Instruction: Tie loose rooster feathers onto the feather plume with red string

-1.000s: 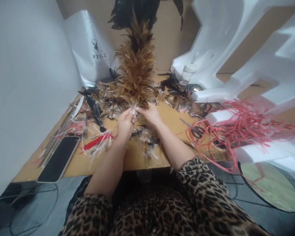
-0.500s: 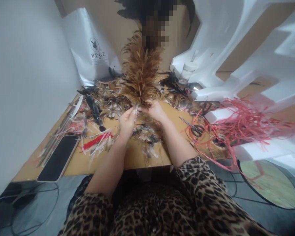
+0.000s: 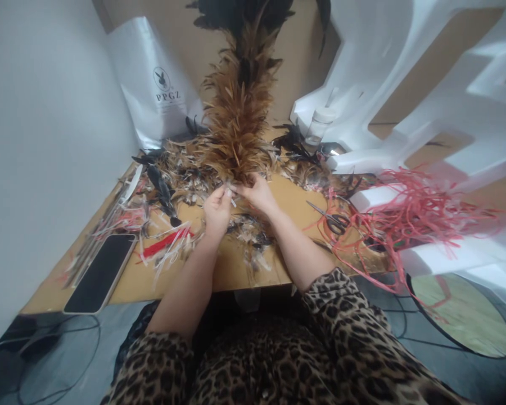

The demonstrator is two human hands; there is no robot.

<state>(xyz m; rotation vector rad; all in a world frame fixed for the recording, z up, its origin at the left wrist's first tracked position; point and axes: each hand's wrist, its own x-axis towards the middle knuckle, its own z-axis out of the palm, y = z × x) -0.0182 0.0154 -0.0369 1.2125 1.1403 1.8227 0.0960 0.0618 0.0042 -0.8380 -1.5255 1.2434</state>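
Note:
A feather duster [image 3: 238, 121], thick with brown feathers and black at its far end, points away from me over the table. My left hand [image 3: 217, 211] is closed in a pinch at its near end, where a short whitish strip [image 3: 233, 202] sticks out by the fingertips. My right hand [image 3: 259, 195] is closed around the lowest brown feathers, its fingertips close to the left ones. Feathers and fingers hide the duster's core. Below the hands lies a small heap of loose feathers [image 3: 253, 236].
Scissors [image 3: 333, 220] and a tangle of pink plastic strips [image 3: 421, 219] lie right. A phone [image 3: 102, 273], red strip [image 3: 164, 243] and thin sticks [image 3: 99, 233] are left. Behind stand a white bag [image 3: 152, 84], a jar [image 3: 320, 125] and white foam pieces [image 3: 358, 73].
The duster swung slightly right, then back left, its brown feathers shifting as it turned. Both hands shifted a little with it and kept their hold. The whitish strip end now shows below the fingertips.

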